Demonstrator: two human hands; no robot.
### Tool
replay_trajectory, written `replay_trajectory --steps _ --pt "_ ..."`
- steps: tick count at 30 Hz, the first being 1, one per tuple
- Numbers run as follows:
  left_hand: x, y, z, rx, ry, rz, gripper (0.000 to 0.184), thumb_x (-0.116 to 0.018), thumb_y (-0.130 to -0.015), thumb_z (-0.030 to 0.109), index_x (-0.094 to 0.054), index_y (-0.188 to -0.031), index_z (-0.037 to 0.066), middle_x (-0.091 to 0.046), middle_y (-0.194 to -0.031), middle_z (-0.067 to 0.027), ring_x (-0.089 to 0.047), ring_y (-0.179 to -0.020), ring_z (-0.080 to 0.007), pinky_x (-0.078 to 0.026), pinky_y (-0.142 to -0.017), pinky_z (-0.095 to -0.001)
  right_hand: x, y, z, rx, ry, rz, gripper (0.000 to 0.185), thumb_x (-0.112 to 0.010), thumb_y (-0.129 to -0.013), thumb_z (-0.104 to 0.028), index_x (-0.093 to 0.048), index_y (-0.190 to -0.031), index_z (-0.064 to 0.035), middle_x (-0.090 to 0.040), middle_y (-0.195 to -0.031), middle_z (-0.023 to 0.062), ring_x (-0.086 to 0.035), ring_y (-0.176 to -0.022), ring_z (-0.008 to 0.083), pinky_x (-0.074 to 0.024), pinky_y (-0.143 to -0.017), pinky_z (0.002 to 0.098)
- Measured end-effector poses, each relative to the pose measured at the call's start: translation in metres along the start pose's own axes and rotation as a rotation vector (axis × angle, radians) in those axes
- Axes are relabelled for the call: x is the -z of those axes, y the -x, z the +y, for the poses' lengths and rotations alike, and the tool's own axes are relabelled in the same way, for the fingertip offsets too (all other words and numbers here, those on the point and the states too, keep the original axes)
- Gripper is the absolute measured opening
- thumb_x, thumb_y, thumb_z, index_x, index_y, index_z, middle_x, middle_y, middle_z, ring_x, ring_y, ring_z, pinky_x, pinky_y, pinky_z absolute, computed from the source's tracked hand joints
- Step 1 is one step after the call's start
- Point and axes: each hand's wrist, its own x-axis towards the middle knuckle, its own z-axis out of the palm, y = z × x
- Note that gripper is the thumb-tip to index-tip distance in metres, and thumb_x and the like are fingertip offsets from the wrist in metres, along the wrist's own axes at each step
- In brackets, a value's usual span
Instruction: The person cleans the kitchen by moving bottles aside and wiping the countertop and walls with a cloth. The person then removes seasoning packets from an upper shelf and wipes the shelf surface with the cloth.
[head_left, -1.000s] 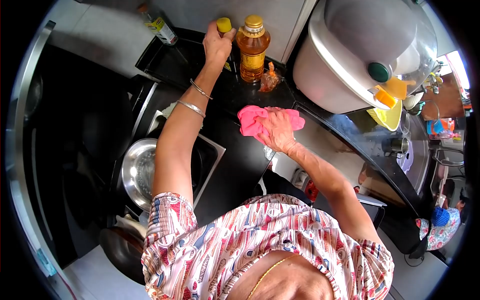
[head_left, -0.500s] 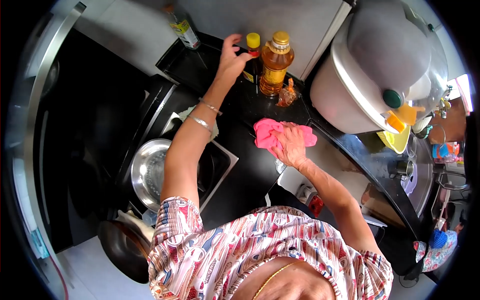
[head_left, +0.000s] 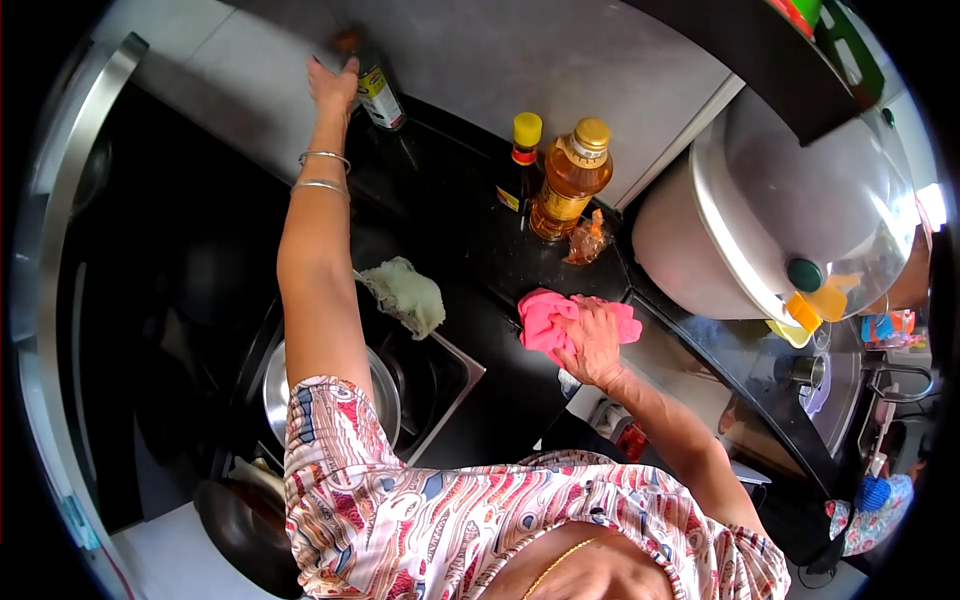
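Note:
My left hand [head_left: 333, 86] is at the top left, with its fingers at the upper part of a glass bottle [head_left: 380, 98] that has a yellow-green label and leans in view by the wall. How firmly the fingers close on it is hard to tell. My right hand [head_left: 595, 343] presses on a bunched pink cloth [head_left: 548, 318] on the black counter [head_left: 500, 400]. Between the hands stand a dark bottle with a yellow cap [head_left: 525, 132] and a large oil bottle [head_left: 567, 190], with a small tied bag [head_left: 588, 240] beside them.
A pale cloth [head_left: 405, 292] lies at the stove's corner, near a steel pan [head_left: 385, 400]. A dark wok [head_left: 240, 535] is at the lower left. A big lidded white container [head_left: 670, 240] stands at the right, below a dark shelf [head_left: 770, 60]. Someone's floral sleeve [head_left: 880, 515] shows far right.
My left hand has let go of the yellow-capped bottle and moved left to the labelled glass bottle. My right hand stays on the pink cloth. The view has shifted.

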Motion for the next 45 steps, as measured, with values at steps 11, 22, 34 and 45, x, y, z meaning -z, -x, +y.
replay_trajectory --steps 11,22,34,45 --pt "-0.018 0.004 0.005 0.138 -0.052 -0.074 0.077 -0.076 -0.067 0.029 -0.038 -0.130 0.008 -0.051 -0.122 -0.0135 -0.051 -0.109 -0.0291 -0.041 -0.092 -0.0355 0.000 0.001 0.002 -0.019 0.024 -0.068 0.051 -0.068 -0.064 -0.029 -0.056 -0.112 -0.0170 -0.047 -0.120 0.0165 -0.039 -0.116 0.0337 -0.0274 -0.099 0.0499" --pt "-0.001 0.014 0.024 0.132 0.106 -0.111 0.048 -0.069 -0.070 0.020 -0.054 -0.114 0.007 -0.060 -0.103 -0.0116 -0.058 -0.095 -0.0280 -0.046 -0.082 -0.0341 -0.003 0.003 0.002 -0.015 0.030 -0.019 0.046 -0.067 -0.066 -0.030 -0.057 -0.108 -0.0154 -0.047 -0.117 0.0163 -0.040 -0.115 0.0335 -0.0276 -0.099 0.0500" --pt "0.056 0.119 0.065 0.235 0.520 -0.159 0.035 -0.066 -0.082 0.023 -0.050 -0.107 0.005 -0.056 -0.096 -0.0068 -0.053 -0.086 -0.0143 -0.045 -0.075 -0.0285 0.002 0.002 0.001 0.035 0.006 0.035 0.047 -0.066 -0.068 -0.029 -0.055 -0.111 -0.0152 -0.048 -0.115 0.0161 -0.040 -0.116 0.0340 -0.0278 -0.098 0.0490" --pt "0.105 0.218 0.136 0.247 0.688 -0.384 0.029 -0.061 -0.086 0.017 -0.047 -0.109 0.003 -0.057 -0.102 -0.0049 -0.051 -0.094 -0.0120 -0.037 -0.090 -0.0263 -0.004 0.008 0.003 0.052 0.038 0.104 0.044 -0.065 -0.072 -0.030 -0.056 -0.112 -0.0149 -0.050 -0.115 0.0141 -0.042 -0.113 0.0311 -0.0318 -0.094 0.0462"
